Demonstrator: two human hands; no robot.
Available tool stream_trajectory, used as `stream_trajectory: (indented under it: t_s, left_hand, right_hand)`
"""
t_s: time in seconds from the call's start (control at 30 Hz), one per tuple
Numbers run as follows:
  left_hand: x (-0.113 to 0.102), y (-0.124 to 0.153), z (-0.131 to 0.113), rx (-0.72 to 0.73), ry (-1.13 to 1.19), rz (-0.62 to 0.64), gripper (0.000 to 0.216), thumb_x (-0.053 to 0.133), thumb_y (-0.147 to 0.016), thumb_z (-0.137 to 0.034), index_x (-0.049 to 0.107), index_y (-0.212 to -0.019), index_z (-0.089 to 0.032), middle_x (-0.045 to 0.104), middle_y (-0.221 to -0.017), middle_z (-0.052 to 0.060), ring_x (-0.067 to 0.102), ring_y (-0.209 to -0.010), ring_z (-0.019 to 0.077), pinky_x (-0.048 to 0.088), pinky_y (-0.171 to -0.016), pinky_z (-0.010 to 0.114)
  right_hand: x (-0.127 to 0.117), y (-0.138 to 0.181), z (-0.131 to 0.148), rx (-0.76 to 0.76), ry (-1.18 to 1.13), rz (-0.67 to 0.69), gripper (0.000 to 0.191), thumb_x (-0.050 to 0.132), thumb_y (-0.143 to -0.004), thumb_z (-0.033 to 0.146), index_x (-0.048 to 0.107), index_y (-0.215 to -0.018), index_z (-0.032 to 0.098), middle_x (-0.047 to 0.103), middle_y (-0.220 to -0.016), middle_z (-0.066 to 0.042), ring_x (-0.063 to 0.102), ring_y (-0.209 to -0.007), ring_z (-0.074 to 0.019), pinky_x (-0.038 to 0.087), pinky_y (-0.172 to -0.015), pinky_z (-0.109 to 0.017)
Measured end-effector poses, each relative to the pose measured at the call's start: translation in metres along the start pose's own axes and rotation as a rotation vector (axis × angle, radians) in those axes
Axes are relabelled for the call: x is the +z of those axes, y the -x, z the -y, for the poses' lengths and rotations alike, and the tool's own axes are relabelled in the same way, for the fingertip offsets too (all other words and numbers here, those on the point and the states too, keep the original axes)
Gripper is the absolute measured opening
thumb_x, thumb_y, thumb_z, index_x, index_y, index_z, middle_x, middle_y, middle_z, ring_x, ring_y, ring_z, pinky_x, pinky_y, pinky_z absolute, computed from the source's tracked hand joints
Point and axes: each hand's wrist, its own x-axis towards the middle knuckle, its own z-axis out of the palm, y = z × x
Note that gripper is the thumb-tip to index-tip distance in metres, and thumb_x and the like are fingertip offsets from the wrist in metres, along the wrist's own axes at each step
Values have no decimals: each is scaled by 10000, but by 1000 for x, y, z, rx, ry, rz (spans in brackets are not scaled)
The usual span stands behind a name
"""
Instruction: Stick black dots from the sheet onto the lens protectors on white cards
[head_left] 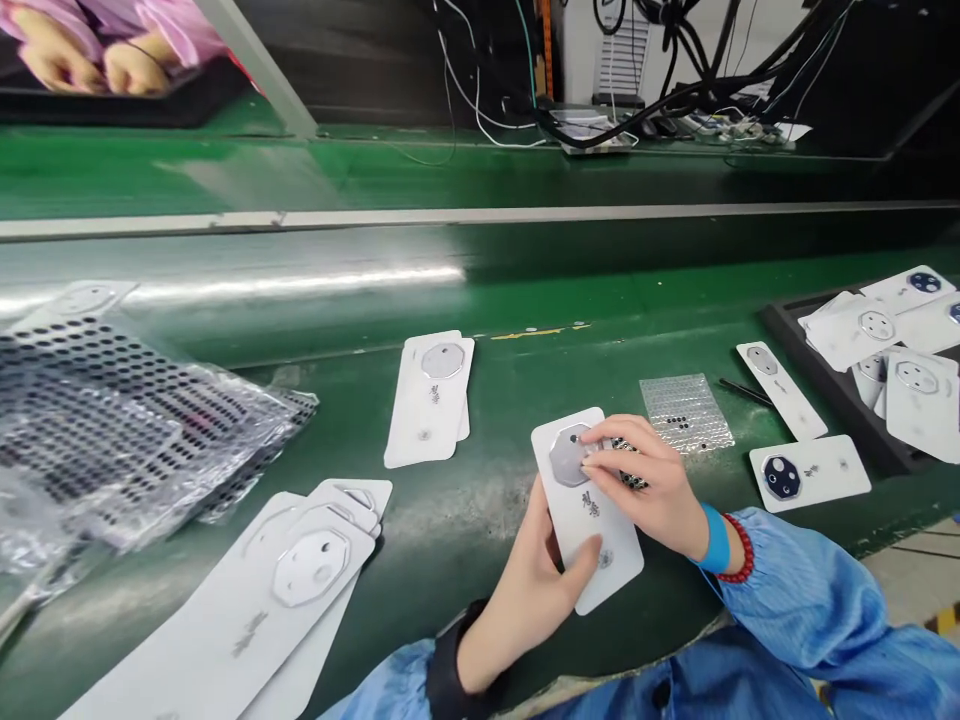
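Note:
My left hand grips a white phone back cover by its lower part, with the thumb across its face. The cover is tilted and has a grey octagonal camera area near its top. Over that area my right hand is bent, thumb and fingertips close together at its right edge beside a small dark hole. Whatever lies between those fingertips is too small to make out. Part of a black-dotted sheet shows between the right fingers. To the right lies a clear sheet with several black dots.
White covers lie ahead, with a larger pile at left beside dotted plastic packaging. At right are a navy-camera cover, another cover, black tweezers and a loaded dark tray. Another person's hands rest beyond the ledge.

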Motion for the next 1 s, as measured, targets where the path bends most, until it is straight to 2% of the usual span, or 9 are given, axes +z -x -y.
stream_trajectory:
  t_s: [0.1,0.3,0.53,0.73,0.9,1.0]
  left_hand:
    - [1,2,6,51,-52,-6,732,624,-864,-319,252,-1492,-269,542,-1363,113,595,-1162,272,524,-945,377]
    - [2,2,3,124,-151,28,665,576,-882,-258,282,-1478,-260,541,-1331,108,580,-1167,272,485,-990,412]
    - [4,3,-2,70,-143,-57,662,638,-835,-284,363,-1434,-226,532,-1347,136,561,-1202,302,452,-1032,413]
    - [4,2,4,109,-126,-72,631,621,-842,-227,374,-1422,-215,505,-1402,140,494,-1294,297,439,-1055,390]
    - [4,0,-6,70,-155,-61,613,624,-834,-213,380,-1396,-197,534,-1364,147,524,-1265,290,443,-1041,380]
    - [2,-1,-7,63,-153,-45,593,619,-839,-221,386,-1384,-196,535,-1362,147,539,-1248,284,449,-1034,378]
  right_hand:
    - [1,2,1,-28,21,-2,166,568,-899,98,690,-926,209,689,-1016,-86,622,-997,-219,565,-826,-416]
    - [0,12,-2,-166,178,51,224,528,-912,63,668,-1045,177,709,-1005,-92,656,-963,-197,513,-950,-457]
    - [1,22,2,-332,494,156,321,462,-925,63,615,-1206,89,709,-1134,-151,637,-1125,-224,489,-1005,-408]
    - [5,35,11,-334,722,300,365,362,-959,74,607,-1221,9,605,-1313,-193,583,-1214,-264,416,-1061,-406]
    - [7,41,15,-248,827,321,388,393,-977,133,544,-1325,49,520,-1414,-154,544,-1244,-308,331,-1103,-496]
    - [8,41,15,-197,853,335,404,419,-979,167,517,-1359,74,489,-1443,-142,527,-1257,-313,326,-1110,-510]
